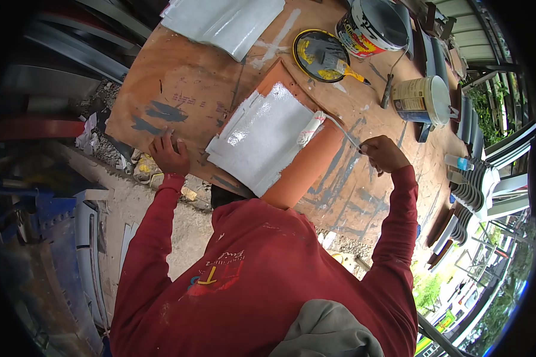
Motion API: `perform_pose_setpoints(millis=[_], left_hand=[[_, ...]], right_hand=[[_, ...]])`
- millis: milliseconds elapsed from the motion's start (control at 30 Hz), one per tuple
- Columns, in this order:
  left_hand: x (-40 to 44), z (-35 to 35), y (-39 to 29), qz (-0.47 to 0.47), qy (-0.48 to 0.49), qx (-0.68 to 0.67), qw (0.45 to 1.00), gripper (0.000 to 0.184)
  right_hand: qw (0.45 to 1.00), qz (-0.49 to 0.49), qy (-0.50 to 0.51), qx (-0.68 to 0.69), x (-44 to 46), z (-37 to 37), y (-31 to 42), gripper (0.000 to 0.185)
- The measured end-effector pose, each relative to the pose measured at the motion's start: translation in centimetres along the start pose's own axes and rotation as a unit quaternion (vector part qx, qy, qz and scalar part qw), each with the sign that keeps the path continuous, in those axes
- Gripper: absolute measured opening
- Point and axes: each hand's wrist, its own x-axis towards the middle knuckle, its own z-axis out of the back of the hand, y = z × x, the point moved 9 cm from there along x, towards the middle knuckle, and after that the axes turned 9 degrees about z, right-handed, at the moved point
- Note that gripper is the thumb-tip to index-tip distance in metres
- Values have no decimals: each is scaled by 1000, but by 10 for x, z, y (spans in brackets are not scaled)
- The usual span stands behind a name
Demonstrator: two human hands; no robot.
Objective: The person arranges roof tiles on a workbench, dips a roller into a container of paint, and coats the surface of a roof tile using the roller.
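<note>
An orange roof tile lies on a wooden tabletop, most of its face coated in wet, shiny pale grey paint. My right hand is closed around the handle end of a small paint roller. The roller's sleeve touches the tile along the boundary between paint and bare orange. My left hand rests at the table's near left edge with its fingers apart, holding nothing. The roller's grip is mostly hidden inside my right hand.
Another pale grey coated tile lies at the table's far side. Beyond are a paint bucket, a yellow-rimmed lid carrying a paintbrush, and a white tub. Stacked tiles stand at the right.
</note>
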Motion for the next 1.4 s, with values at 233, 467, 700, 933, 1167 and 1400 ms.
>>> perform_pose_setpoints(millis=[233, 467, 700, 933, 1167, 1400], left_hand=[[-1, 1, -1, 0, 5, 1, 1000, 40], [-2, 3, -1, -1, -10, -3, 1000, 39], [1, 2, -3, -3, -2, -10, 1000, 38], [0, 5, -7, -6, -5, -2, 1000, 37], [-1, -1, -1, -9, 3, 6, 1000, 38], [-1, 0, -1, -13, -1, 10, 1000, 40]], right_hand=[[991, 86, -94, 33, 32, -31, 68, 29], [891, 302, -334, -58, -43, 2, 57, 27], [839, 231, -425, -248, -67, -25, 41, 32], [836, 227, -427, -260, -91, -34, 36, 37], [826, 326, -360, -286, -59, -68, 63, 47], [869, 286, -267, -303, -88, -33, 67, 42]])
